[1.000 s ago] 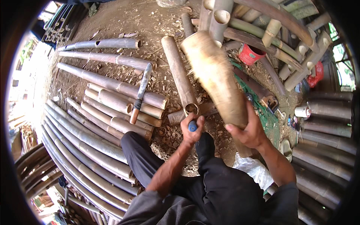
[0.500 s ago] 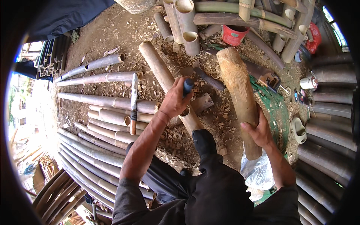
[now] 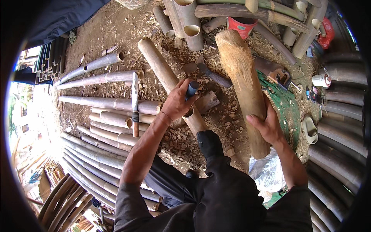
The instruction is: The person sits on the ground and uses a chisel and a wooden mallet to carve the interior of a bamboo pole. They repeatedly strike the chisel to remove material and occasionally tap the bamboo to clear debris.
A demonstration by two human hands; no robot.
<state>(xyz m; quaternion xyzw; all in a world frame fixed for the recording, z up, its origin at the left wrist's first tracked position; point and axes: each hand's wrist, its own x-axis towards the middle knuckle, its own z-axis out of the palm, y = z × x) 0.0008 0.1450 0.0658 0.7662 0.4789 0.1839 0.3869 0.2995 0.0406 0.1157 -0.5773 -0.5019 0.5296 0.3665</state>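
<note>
Bamboo tube [image 3: 158, 65] lies on the ground [image 3: 112, 29], its long axis slanting from far left to near right, passing under the left hand [image 3: 176, 102], the nearer of the two hands. That hand is closed round a blue handle [image 3: 192, 90] above the tube; whether the tool's lower end meets the tube is hidden. Right of the tube and apart from it, the right hand [image 3: 266, 123] grips a thick wooden club [image 3: 247, 94], frayed far end pointing away. Left of the tube, a long knife [image 3: 135, 101] rests across bamboo poles [image 3: 110, 103].
</note>
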